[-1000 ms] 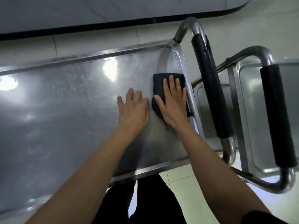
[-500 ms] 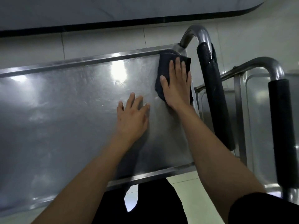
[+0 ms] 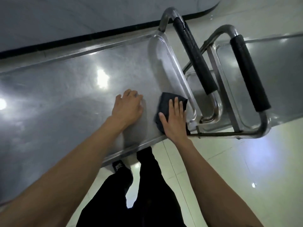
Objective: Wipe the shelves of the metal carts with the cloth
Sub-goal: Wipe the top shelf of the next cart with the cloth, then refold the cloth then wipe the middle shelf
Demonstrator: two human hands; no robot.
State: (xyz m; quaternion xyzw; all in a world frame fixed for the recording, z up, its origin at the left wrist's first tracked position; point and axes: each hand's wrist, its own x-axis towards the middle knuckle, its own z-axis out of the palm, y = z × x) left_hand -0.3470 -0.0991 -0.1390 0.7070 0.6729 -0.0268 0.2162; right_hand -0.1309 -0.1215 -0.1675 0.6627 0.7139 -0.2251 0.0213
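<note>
Right hand [image 3: 174, 122] presses the cloth [image 3: 165, 104] flat, fingers straight and together, at the shelf's [image 3: 65, 95] right end. Left hand [image 3: 128, 107] braces beside the cloth, fingers loosely bent, empty. Keep the palm flat and overlap strokes along the shelf rim.

Right hand [image 3: 174, 119] flat on the dark cloth [image 3: 165, 104], fingers straight, pressing it onto the top shelf [image 3: 68, 89] of the metal cart, right in the near right corner against the raised rim. Left hand [image 3: 128, 106] rests just beside it on the bare steel, palm down. Ceiling lights glare off the shelf surface. Past the rim stands the cart's black-padded handle [image 3: 195, 58], and close behind it a second cart [image 3: 278, 68] with its own padded handle [image 3: 249, 72]. Below, black trousers [image 3: 147, 185] and a shoe [image 3: 118, 167] show over pale floor tiles [image 3: 237, 169].
</note>
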